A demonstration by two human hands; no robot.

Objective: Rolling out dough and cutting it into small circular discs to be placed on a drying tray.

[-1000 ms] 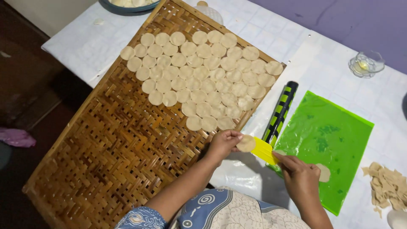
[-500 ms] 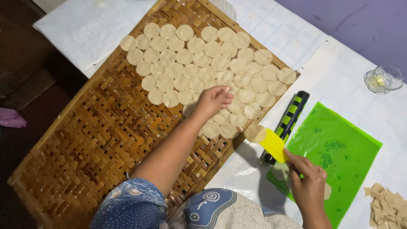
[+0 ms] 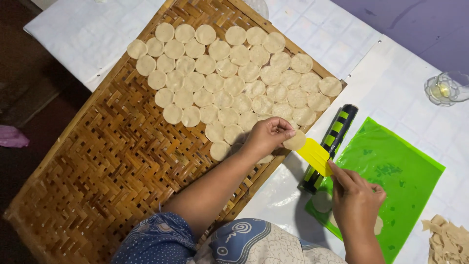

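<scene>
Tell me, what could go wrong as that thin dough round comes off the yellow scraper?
The dough round is pinched only at its edge by the left hand, so it might stretch or tear. The woven tray is crowded nearby, so it could overlap laid rounds and stick. The right hand holds the yellow scraper tilted.

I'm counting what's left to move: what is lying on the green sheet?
On the green sheet, one pale dough disc shows beside the right hand. A second disc peeks out from under that hand, mostly covered.

Left hand (image 3: 267,138) pinching, arm outstretched — right hand (image 3: 355,199) gripping, fingers curled.
</scene>
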